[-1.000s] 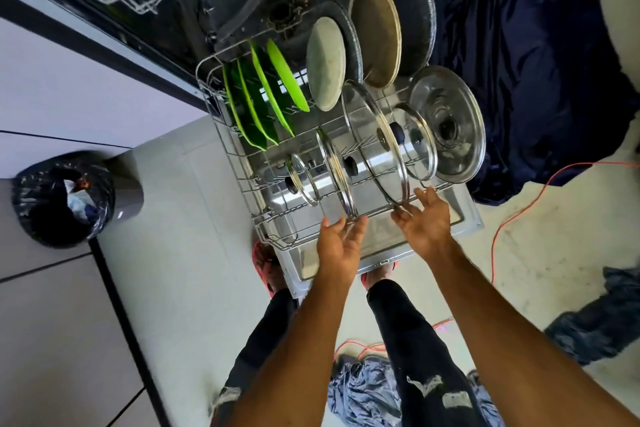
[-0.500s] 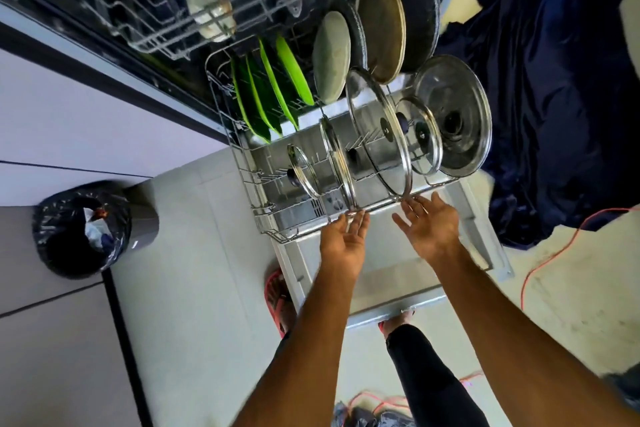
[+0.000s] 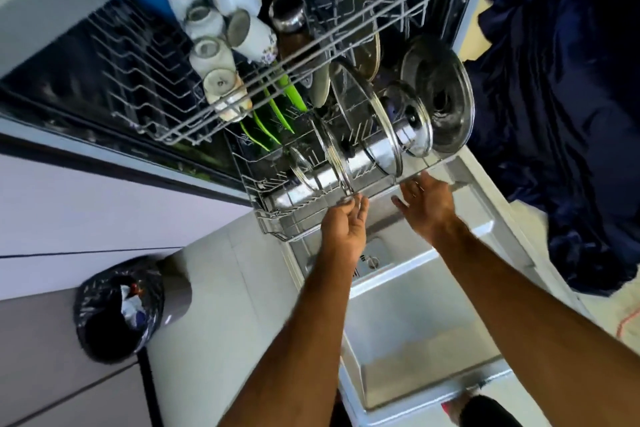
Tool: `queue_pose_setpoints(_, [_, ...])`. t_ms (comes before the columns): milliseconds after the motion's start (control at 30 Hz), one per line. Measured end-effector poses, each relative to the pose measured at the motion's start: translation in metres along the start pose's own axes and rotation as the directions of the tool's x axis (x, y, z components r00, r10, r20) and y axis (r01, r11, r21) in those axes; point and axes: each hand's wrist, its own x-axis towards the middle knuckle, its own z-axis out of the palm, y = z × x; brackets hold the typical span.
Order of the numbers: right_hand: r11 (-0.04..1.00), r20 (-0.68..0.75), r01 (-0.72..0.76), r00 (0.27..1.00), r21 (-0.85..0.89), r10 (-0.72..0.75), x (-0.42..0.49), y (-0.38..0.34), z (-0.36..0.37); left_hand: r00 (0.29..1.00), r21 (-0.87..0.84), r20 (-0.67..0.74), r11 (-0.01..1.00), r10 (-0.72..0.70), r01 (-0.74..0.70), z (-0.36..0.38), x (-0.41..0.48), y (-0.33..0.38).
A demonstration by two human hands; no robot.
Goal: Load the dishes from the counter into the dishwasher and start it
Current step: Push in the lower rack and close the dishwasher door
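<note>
The lower rack (image 3: 273, 220), loaded with lids (image 3: 363, 125), is seen partly inside the dishwasher (image 3: 465, 3); the lowered door (image 3: 415, 340) stretches out before it. Its front rim is touched by the straight, slightly spread fingers of the left hand (image 3: 344, 222) and right hand (image 3: 424, 199).

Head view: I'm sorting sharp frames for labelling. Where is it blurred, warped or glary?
In the head view, motion blur smears the left hand, the right hand and the front rim of the lower rack; the wide lens skews the cabinet edge; the glass lids show bright reflections; the cups read sharper.
</note>
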Motion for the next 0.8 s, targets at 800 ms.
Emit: queue_pose_setpoints(800, [0.929,0.209,0.089,0.978,-0.358,-0.013,0.082,-0.035,0.098,0.975,0.323,0.099,0.921,0.198,-0.22,0.068,0.092,0.099])
